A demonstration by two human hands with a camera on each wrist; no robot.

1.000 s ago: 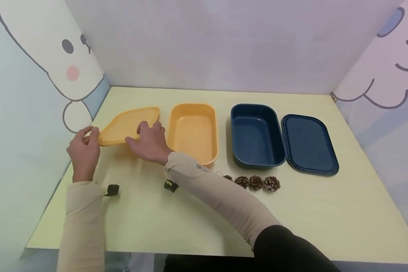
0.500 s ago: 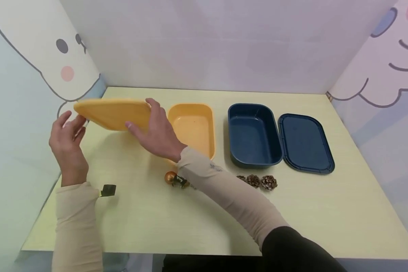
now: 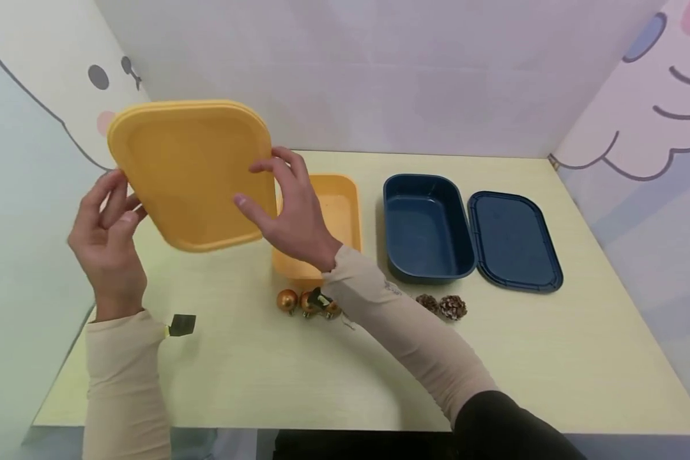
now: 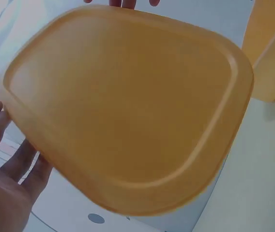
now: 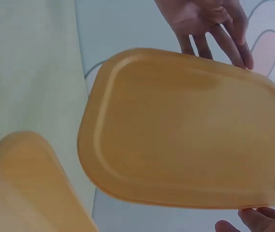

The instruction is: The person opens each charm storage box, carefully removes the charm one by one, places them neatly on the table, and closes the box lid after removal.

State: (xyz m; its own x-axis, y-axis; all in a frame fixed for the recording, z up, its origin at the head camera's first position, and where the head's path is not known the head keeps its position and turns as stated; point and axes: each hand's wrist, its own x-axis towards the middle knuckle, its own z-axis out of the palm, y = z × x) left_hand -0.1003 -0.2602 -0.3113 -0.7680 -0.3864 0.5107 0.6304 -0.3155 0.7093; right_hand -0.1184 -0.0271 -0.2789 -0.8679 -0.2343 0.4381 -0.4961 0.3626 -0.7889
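A yellow lid [image 3: 195,179] is held up in the air, tilted so that its broad flat face shows. At its left edge my left hand [image 3: 109,243] holds it, some fingertips reaching behind the rim. My right hand [image 3: 299,214] holds the opposite edge, with thumb and index finger in front of the lid's face and other fingers at the rim. The left wrist view shows the lid [image 4: 128,96] filling most of the picture, the left fingers [image 4: 19,162] along its edge. Partly hidden behind the right hand, a yellow box [image 3: 342,204] stands without a cover.
Right of the yellow box stands a dark blue box [image 3: 428,223], its blue lid [image 3: 514,243] lying beside it. Copper-coloured balls [image 3: 287,300] and pine cones [image 3: 453,307] lie in front, partly hidden by the right sleeve. Walls border the table [image 3: 236,377].
Both hands have raised the yellow lid from near the table and tipped it upright, its broad face now toward the head camera. The copper-coloured balls have come into view.
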